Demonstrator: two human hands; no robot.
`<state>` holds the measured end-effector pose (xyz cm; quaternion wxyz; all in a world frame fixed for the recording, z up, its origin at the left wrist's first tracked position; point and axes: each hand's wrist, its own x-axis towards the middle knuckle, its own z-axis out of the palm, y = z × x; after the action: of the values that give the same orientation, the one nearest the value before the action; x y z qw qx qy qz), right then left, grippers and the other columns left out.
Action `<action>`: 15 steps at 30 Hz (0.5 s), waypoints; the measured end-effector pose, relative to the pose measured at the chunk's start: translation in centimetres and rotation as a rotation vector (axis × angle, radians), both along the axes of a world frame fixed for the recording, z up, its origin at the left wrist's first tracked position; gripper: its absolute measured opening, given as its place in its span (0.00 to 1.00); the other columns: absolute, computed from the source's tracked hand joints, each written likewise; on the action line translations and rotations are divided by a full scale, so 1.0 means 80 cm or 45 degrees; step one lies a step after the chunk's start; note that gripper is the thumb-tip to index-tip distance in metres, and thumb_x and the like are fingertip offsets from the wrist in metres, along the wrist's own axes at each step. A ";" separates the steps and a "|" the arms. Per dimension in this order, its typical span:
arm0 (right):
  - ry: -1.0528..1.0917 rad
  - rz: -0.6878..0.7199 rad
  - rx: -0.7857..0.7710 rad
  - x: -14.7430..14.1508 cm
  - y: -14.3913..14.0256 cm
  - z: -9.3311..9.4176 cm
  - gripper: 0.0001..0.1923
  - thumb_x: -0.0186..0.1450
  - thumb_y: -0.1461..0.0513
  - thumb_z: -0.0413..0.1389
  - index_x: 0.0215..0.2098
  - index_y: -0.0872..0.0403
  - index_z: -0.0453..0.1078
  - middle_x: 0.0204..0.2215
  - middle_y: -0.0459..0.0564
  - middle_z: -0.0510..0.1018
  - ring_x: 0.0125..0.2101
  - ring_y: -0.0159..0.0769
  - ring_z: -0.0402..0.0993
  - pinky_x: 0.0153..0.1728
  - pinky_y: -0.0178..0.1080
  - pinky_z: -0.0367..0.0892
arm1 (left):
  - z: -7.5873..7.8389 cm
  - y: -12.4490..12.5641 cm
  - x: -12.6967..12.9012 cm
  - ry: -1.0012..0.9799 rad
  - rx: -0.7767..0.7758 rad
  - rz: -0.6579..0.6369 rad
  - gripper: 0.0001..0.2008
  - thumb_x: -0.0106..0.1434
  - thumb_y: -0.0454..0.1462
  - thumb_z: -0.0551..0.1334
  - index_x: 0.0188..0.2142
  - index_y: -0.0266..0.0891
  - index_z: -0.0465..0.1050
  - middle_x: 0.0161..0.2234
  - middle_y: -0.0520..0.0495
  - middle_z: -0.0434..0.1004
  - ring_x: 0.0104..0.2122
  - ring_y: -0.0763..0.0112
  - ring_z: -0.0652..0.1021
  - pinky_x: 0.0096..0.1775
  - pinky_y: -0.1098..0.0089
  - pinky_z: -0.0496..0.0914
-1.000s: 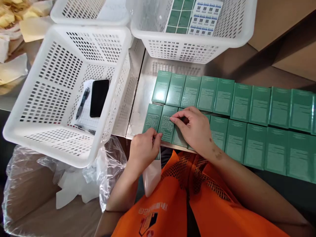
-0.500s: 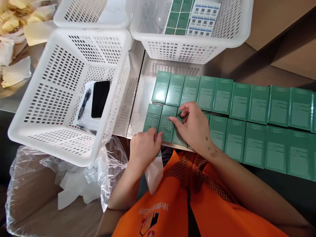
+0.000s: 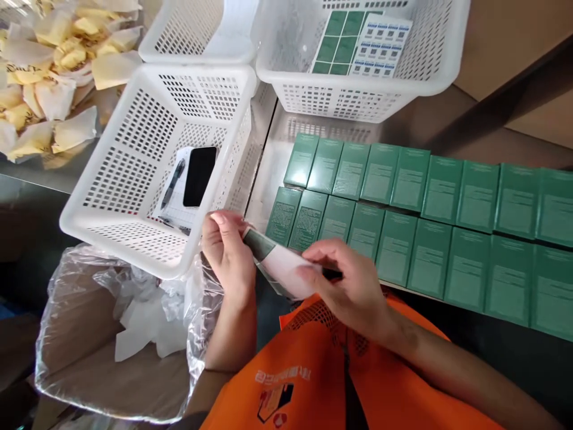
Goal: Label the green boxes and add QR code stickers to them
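Observation:
A sheet of green stickers with white backing [image 3: 286, 267] is held up between my two hands, in front of the table's near edge. My left hand [image 3: 230, 254] pinches its green upper left end. At the other end, my right hand [image 3: 349, 283] grips the pale part between thumb and fingers. Just beyond them, green boxes lie side by side in a front row [image 3: 403, 251] and a back row [image 3: 378, 170]. The two leftmost front boxes [image 3: 295, 218] bear a denser printed pattern than their neighbours.
To the left, a white basket [image 3: 120, 149] holds a phone [image 3: 200, 177], a pen [image 3: 173, 182] and paper. Another basket [image 3: 340, 98] at the back contains sticker sheets [image 3: 380, 45]. Below left stands a plastic-lined bin [image 3: 80, 334] with scraps. Yellowish paper-wrapped items [image 3: 54, 77] lie far left.
Both hands have come off the front row of boxes. The sticker sheet, which hung under my left hand, is now raised, and my right hand has taken hold of it too.

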<state>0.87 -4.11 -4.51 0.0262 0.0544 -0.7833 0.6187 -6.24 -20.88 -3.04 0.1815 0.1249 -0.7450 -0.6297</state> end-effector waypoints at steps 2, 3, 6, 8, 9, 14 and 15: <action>0.010 -0.137 0.059 -0.009 0.011 -0.006 0.08 0.67 0.62 0.61 0.43 0.47 0.68 0.33 0.41 0.79 0.30 0.31 0.76 0.28 0.33 0.68 | 0.006 -0.010 -0.002 -0.229 0.198 -0.387 0.16 0.61 0.50 0.69 0.39 0.41 0.75 0.21 0.56 0.73 0.21 0.76 0.71 0.26 0.75 0.66; 0.042 -0.179 0.127 -0.014 0.017 -0.007 0.08 0.66 0.62 0.62 0.42 0.48 0.68 0.33 0.42 0.79 0.30 0.31 0.76 0.28 0.33 0.68 | 0.009 -0.015 -0.001 -0.355 0.259 -0.578 0.18 0.56 0.46 0.74 0.41 0.41 0.76 0.23 0.55 0.77 0.22 0.76 0.74 0.27 0.75 0.69; 0.337 -0.298 0.477 -0.022 0.030 -0.004 0.08 0.66 0.67 0.61 0.41 0.49 0.71 0.36 0.46 0.80 0.37 0.38 0.77 0.37 0.40 0.68 | 0.012 -0.022 0.006 -0.559 0.370 -0.831 0.16 0.51 0.36 0.76 0.39 0.40 0.79 0.29 0.51 0.83 0.28 0.73 0.80 0.32 0.75 0.74; 0.569 -0.354 0.652 -0.022 0.030 0.002 0.12 0.65 0.71 0.59 0.42 0.49 0.73 0.37 0.47 0.81 0.41 0.42 0.76 0.43 0.46 0.65 | 0.012 -0.020 0.014 -0.518 0.426 -0.785 0.08 0.54 0.34 0.74 0.35 0.40 0.80 0.29 0.52 0.84 0.28 0.75 0.80 0.33 0.78 0.74; 0.638 -0.352 0.676 -0.022 0.027 0.006 0.12 0.65 0.71 0.59 0.43 0.49 0.74 0.38 0.47 0.82 0.42 0.42 0.76 0.44 0.47 0.64 | 0.012 -0.017 0.017 -0.490 0.441 -0.767 0.07 0.55 0.33 0.74 0.34 0.41 0.80 0.29 0.53 0.84 0.27 0.77 0.80 0.32 0.79 0.74; 0.599 -0.185 0.467 -0.025 0.009 0.012 0.13 0.66 0.63 0.64 0.48 0.53 0.72 0.36 0.47 0.82 0.39 0.38 0.77 0.43 0.44 0.64 | 0.016 -0.010 0.030 -0.409 0.371 -0.807 0.06 0.57 0.31 0.72 0.33 0.42 0.80 0.25 0.55 0.81 0.24 0.80 0.76 0.29 0.82 0.71; 0.583 -0.161 0.409 -0.027 0.008 0.011 0.13 0.66 0.63 0.64 0.48 0.53 0.72 0.35 0.46 0.82 0.38 0.37 0.77 0.43 0.43 0.64 | 0.017 -0.010 0.031 -0.393 0.340 -0.819 0.06 0.57 0.31 0.72 0.34 0.42 0.80 0.26 0.54 0.81 0.25 0.79 0.77 0.30 0.82 0.72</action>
<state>-1.26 -3.49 -3.61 0.2321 0.1472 -0.8469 0.4553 -3.78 -21.69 -1.64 -0.1577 0.0006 -0.6761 -0.7197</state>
